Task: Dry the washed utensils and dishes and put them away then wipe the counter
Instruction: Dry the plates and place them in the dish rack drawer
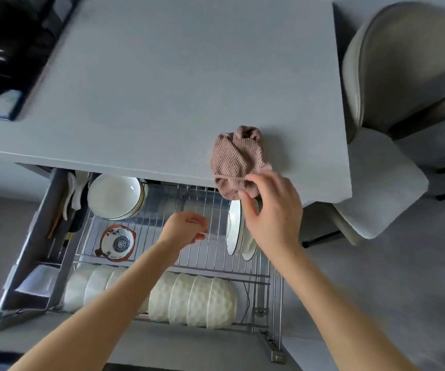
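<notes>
Right hand [269, 207] pinches the pink cloth [238, 159] at the worktop [162, 89] edge; at its 9 o'clock, left hand [186, 226] hangs loosely curled, empty.

No words, brands or numbers legible. One mark only: the small patterned bowl [108, 246] bears a round blue emblem [121, 244] inside, too blurred to read.

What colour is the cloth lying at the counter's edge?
Dusty pink, with a waffle-like texture; the cloth shows best in the head view.
</notes>
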Motion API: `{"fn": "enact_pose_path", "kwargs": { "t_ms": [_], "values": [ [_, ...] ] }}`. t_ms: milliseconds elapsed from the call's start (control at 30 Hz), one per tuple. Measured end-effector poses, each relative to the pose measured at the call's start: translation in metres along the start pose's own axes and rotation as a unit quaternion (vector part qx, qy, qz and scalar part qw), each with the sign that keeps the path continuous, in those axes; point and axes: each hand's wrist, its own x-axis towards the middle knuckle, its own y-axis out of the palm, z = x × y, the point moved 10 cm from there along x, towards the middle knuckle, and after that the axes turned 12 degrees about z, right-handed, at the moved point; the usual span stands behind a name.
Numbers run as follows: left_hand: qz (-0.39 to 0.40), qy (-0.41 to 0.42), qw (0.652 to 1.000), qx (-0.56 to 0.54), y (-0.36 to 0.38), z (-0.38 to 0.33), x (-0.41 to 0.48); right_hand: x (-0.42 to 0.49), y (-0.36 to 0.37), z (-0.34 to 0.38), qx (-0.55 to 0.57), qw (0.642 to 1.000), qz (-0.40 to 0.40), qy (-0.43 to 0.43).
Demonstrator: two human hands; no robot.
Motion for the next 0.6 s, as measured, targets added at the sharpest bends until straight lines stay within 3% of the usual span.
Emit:
{"fn": "enact_pose_path", "kwargs": {
  "t_ms": [100, 200, 267, 400, 467, 600],
  "values": [
    [-0.011, 0.011, 1.0, -0.011, -0.023, -0.015, -0.022, 0.039, 0.026, 0.006, -0.098, 0.986, 0.126, 0.046],
    [-0.023, 0.029, 0.999, -0.037, -0.05, -0.026, -0.046, 0.065, 0.054, 0.007, -0.119, 0.959, 0.243, 0.079],
    [-0.04, 0.05, 0.997, -0.053, -0.075, -0.032, -0.065, 0.079, 0.052, 0.018, -0.112, 0.962, 0.236, 0.082],
    [-0.087, 0.084, 0.987, -0.101, -0.131, -0.024, -0.109, 0.093, 0.048, 0.075, 0.007, 0.971, 0.225, 0.077],
    [-0.135, 0.112, 0.978, -0.111, -0.167, -0.015, -0.138, 0.095, 0.053, 0.128, 0.037, 0.971, 0.233, 0.047],
    [-0.245, 0.175, 0.953, -0.014, -0.247, 0.005, -0.214, 0.083, 0.077, 0.271, 0.124, 0.95, 0.281, -0.06]
  ]
}}
